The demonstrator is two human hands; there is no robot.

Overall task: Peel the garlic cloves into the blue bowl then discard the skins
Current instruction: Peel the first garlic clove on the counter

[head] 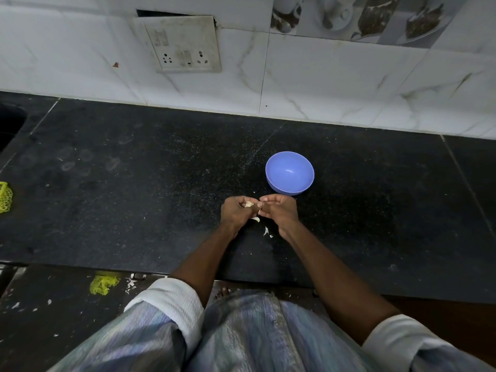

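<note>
dim overhead light | glint inside blue bowl [290,173] | wide-angle bend at edges (wall tiles curve) | clothing blurred

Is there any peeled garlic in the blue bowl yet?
No, the blue bowl shows only its bare inside, while both hands work on a garlic clove just in front of it.

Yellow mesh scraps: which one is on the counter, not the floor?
The yellow mesh scrap at the counter's far left edge. The other mesh scrap lies on the floor below the counter's front.
</note>
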